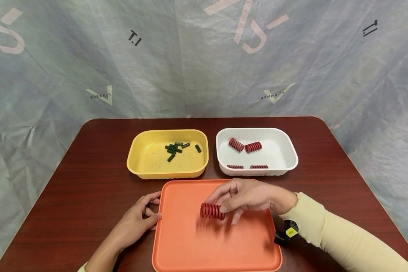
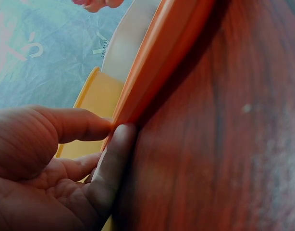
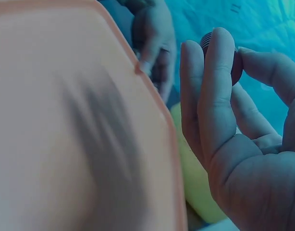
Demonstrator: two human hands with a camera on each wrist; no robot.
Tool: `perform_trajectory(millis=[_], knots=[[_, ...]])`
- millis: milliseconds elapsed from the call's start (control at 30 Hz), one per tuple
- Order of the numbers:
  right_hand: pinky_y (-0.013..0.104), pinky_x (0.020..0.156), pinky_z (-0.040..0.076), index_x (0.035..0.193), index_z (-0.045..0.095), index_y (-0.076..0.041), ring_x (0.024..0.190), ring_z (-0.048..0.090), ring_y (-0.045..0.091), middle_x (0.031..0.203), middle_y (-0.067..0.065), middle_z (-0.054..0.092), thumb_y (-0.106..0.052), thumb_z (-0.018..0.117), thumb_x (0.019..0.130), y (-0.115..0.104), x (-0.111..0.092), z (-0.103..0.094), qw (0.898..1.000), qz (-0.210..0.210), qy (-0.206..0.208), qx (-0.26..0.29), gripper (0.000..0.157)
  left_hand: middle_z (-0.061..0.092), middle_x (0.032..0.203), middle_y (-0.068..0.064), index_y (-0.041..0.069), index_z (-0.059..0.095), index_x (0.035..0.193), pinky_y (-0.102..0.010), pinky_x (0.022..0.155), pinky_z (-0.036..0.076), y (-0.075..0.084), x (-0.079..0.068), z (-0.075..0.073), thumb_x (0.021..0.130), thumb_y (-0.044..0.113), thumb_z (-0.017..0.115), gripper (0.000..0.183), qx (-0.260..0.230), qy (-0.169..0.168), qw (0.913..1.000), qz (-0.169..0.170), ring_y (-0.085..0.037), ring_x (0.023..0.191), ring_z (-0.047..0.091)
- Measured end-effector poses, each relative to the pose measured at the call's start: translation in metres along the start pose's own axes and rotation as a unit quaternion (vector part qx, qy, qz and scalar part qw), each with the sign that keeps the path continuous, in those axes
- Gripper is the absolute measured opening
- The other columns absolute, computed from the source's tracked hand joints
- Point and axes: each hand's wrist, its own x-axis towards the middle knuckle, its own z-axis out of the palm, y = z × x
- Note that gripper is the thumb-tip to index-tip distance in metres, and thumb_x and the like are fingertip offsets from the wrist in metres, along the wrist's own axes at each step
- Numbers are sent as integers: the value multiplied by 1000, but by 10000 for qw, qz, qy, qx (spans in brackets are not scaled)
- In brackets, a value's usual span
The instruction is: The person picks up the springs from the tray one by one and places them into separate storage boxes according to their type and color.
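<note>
My right hand (image 1: 246,196) pinches a red coil spring (image 1: 210,210) between thumb and fingers, holding it lengthwise over the orange tray (image 1: 217,251). In the right wrist view, the fingers (image 3: 217,82) hide most of the spring (image 3: 238,70), and the hand's shadow falls on the tray. At the tray's left edge, my left hand (image 1: 132,224) grips the rim with thumb and fingertips. The left wrist view shows those fingertips (image 2: 122,137) right at the tray's rim (image 2: 147,62).
Behind the tray stand a yellow bin (image 1: 149,172) with several small green springs (image 1: 173,148) and, to its right, a white bin (image 1: 278,156) with several red springs (image 1: 253,147). All stand on a dark red wooden table (image 1: 88,181). A printed grey sheet (image 1: 190,75) hangs behind.
</note>
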Motion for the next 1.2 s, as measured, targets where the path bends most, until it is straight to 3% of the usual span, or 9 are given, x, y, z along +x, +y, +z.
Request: perform_trajectory(millis=[300, 600, 900, 1200], knots=[[32, 74, 64, 137, 65, -4, 97, 74, 27, 119, 16, 71, 0, 58, 102, -30, -13, -20, 9993, -351, 37, -86, 36, 47, 137, -19, 6, 46, 152, -34, 71, 64, 0, 0, -1, 96, 2, 70, 61, -40, -5, 10000, 31, -23, 89, 69], [35, 74, 65, 137, 65, -1, 93, 74, 29, 119, 17, 71, 1, 61, 101, -55, -17, -43, 9965, -382, 563, -491, 36, 47, 137, -18, 8, 46, 152, -34, 71, 64, -1, 0, 0, 97, 2, 70, 60, -39, -21, 10000, 6, -24, 90, 68], [34, 79, 64, 134, 68, -7, 94, 74, 27, 115, 10, 71, 1, 59, 102, -80, -20, -72, 9940, -175, 848, -674, 34, 48, 136, -17, 7, 47, 151, -33, 70, 64, 0, -1, -1, 96, 3, 71, 60, -34, 24, 10000, 21, -22, 89, 68], [37, 80, 64, 127, 71, -8, 97, 74, 31, 112, 13, 72, 3, 60, 101, -97, -16, -102, 9877, 140, 1309, -847, 31, 46, 138, -19, 2, 43, 153, -34, 69, 64, -1, -2, -1, 96, 3, 71, 63, -221, -42, 9996, 152, -22, 88, 67]])
